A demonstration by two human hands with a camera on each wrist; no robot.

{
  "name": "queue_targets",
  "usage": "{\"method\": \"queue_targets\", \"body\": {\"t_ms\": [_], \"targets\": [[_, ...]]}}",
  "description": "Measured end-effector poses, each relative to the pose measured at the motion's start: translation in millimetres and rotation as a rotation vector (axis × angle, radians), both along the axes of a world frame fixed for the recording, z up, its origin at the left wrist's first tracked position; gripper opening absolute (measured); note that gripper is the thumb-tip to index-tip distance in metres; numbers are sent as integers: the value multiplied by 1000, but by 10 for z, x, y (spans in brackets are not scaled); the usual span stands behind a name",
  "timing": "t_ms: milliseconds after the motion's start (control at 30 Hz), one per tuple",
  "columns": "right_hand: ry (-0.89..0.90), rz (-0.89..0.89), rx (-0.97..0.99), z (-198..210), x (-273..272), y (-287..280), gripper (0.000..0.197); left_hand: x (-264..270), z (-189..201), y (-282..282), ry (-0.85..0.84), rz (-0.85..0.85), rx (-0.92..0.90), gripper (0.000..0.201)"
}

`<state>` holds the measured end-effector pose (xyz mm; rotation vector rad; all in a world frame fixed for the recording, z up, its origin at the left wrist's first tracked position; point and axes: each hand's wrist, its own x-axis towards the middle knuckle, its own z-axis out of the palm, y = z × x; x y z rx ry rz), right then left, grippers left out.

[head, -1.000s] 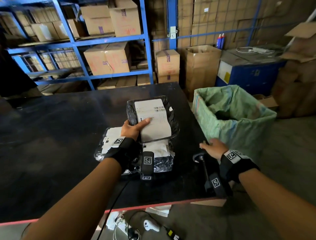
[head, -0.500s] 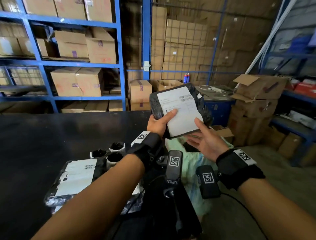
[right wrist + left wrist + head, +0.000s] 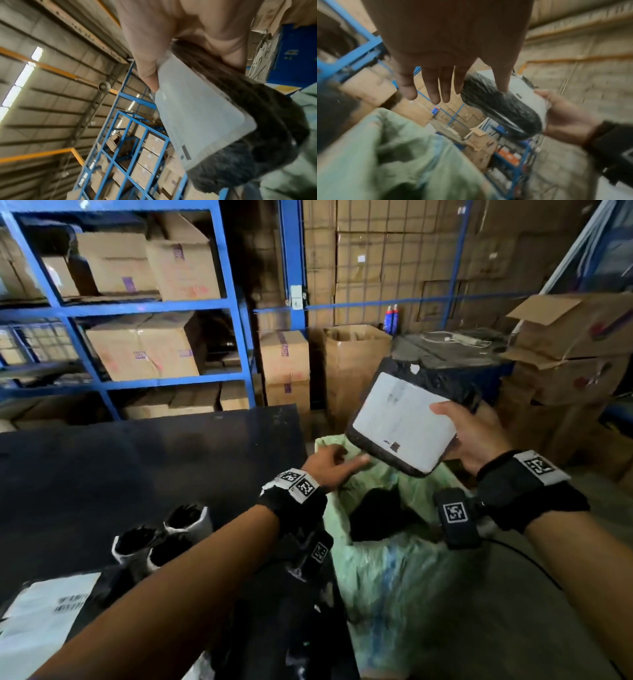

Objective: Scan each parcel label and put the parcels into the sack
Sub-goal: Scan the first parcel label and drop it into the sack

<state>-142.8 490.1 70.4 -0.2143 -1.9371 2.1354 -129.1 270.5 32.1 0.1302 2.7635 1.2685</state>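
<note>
Head cam: right hand (image 3: 479,440) grips a parcel (image 3: 404,422) above the sack (image 3: 394,570), left hand (image 3: 329,467) loose and empty; more parcels (image 3: 44,621) wait near left.

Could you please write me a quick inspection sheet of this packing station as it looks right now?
Surface: dark table, left of the sack.
Job's things: black parcel with white label, held over the open green sack; a labelled parcel lies on the table.
Clutter: three black rolls on the table.
Hands: right hand grips the black parcel, thumb on its label; left hand open, fingers straight, holding nothing.
Cables: black cable by the right wrist; white cord on the blue machine.
Surroundings: blue racks of cardboard boxes.
</note>
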Motion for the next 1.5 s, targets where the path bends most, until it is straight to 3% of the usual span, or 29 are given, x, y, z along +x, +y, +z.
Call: {"method": "queue_targets", "body": {"t_ms": [67, 200, 267, 367, 500, 600, 767, 867, 967, 1067, 1133, 1333, 1500], "targets": [[-40, 24, 137, -164, -378, 125, 12, -297, -200, -18, -44, 59, -187, 72], [-239, 199, 522, -696, -1171, 208, 77, -679, -558, -83, -209, 205, -288, 72], [-321, 317, 662, -954, -1363, 121, 69, -797, -724, -70, -280, 229, -291, 74], [-423, 469, 708, -1370, -1555, -36, 44, -922, -943, -34, -364, 241, -282, 73], [-608, 622, 804, -2223, -2022, -116, 82, -961, -1161, -25, -411, 222, -291, 64], [-670, 696, 786, -2904, -2322, -105, 98, -948, -1237, -29, -398, 220, -291, 57], [-765, 679, 671, -3443, -2432, -79, 105, -955, -1311, 5, -381, 226, -264, 55], [-828, 633, 567, -3707, -2454, -41, 106, -951, -1320, 18, -388, 221, -245, 67], [-885, 632, 553, -3600, -2352, -96, 102, -948, -1341, 8, -389, 211, -234, 75], [-924, 557, 600, -3611, -2335, -149, 68, -938, -1377, -17, -387, 217, -207, 74], [-920, 523, 656, -3665, -2385, -155, 61, -940, -1386, -26, -391, 220, -188, 73], [-904, 590, 960, -3642, -2472, -157, 52, -952, -1393, -30, -391, 227, -173, 73], [-861, 702, 1027, -3504, -2437, -198, 52, -982, -1387, 1, -386, 235, -173, 73]]}}
